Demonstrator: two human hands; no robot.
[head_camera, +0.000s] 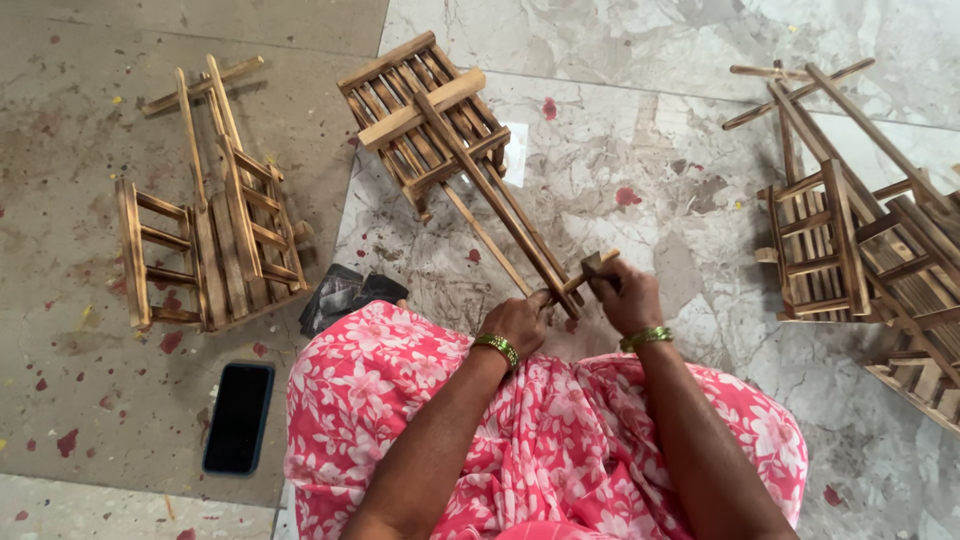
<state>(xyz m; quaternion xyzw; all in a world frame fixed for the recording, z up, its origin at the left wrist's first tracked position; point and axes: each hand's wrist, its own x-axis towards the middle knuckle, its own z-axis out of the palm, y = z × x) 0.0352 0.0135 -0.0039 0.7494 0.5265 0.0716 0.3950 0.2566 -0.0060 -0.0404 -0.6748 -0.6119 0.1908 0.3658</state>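
The small wooden slatted cart (440, 125) lies on the marble floor (650, 150) just ahead of the person's knees, its crate-like body at the far end and its two long handle rails (515, 225) running back toward the lap. Its long axis is diagonal, from upper left down to lower right, with the rail ends pointing at the hands. Those ends meet a short crosspiece stick (590, 270) lying across them. The left hand (520, 320) has its fingers closed on the rail ends beside the stick; the right hand (625, 295) holds the stick and a small dark tool, so both are equally close. Farther out lie a finished cart (215, 230) at left, more carts (860, 240) at right, and a black phone (240, 415).
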